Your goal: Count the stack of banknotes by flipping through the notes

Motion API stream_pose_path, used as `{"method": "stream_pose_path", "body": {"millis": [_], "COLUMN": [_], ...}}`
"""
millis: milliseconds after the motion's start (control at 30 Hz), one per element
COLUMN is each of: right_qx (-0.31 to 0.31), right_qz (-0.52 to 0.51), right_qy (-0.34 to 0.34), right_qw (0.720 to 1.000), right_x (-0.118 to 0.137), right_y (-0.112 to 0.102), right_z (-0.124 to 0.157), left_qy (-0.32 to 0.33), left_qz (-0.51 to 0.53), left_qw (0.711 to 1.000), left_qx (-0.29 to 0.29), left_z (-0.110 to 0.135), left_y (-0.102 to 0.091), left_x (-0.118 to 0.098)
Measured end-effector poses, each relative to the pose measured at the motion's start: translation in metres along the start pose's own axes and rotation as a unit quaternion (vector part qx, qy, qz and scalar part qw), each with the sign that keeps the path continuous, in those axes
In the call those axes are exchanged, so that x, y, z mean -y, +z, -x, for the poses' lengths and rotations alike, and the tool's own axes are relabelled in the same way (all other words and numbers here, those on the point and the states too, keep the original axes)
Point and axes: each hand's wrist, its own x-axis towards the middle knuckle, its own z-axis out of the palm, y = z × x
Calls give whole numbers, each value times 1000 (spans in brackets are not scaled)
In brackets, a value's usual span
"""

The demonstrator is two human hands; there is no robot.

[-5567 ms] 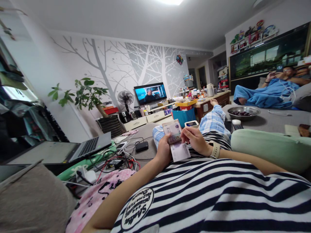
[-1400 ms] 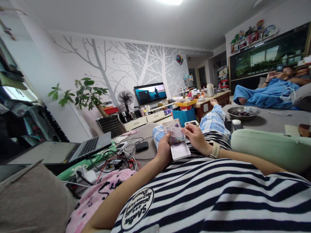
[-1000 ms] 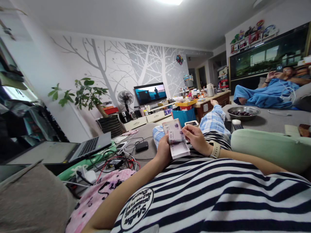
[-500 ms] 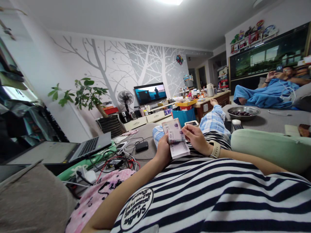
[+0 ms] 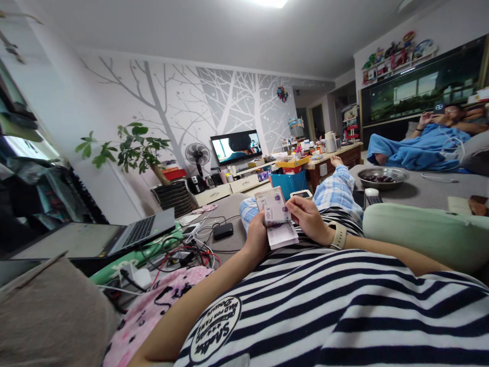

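Observation:
Several pale purple banknotes (image 5: pixel 275 206), marked with a 5, are fanned and folded over my lap. My left hand (image 5: pixel 256 235) is closed round their lower left side, its thumb and fingers partly hidden by the notes. With thumb and forefinger pinched together, my right hand (image 5: pixel 307 218) grips the right edge of the upper notes. The lower ends of some notes hang below, over my striped shirt (image 5: pixel 344 306). Just behind my right hand lies a white-framed device (image 5: pixel 301 194).
To my left are an open laptop (image 5: pixel 141 229), tangled cables and a black box (image 5: pixel 223 231). A metal bowl (image 5: pixel 383 186) of dark round fruit and a green cushion (image 5: pixel 420 237) are at right. Another person lies under a blue blanket (image 5: pixel 416 145), holding a phone.
Both hands and the banknotes stay in nearly the same place. The picture on the television has changed.

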Motion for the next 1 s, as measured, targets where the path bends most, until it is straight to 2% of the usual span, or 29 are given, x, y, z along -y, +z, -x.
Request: {"method": "stream_pose_path", "body": {"millis": [233,633,1000], "right_qx": [3,8,1], "right_qz": [-22,-37,-27], "right_qy": [8,31,38], "right_qw": [1000,999,999], "right_x": [-3,-5,-3], "right_y": [0,0,1], "right_z": [0,0,1], "left_qy": [-13,-10,-3], "left_qz": [12,10,3], "left_qw": [999,1000,1000], "left_qx": [32,13,30], "left_z": [-6,-4,-5], "left_y": [-3,-2,-4], "left_x": [4,4,5]}}
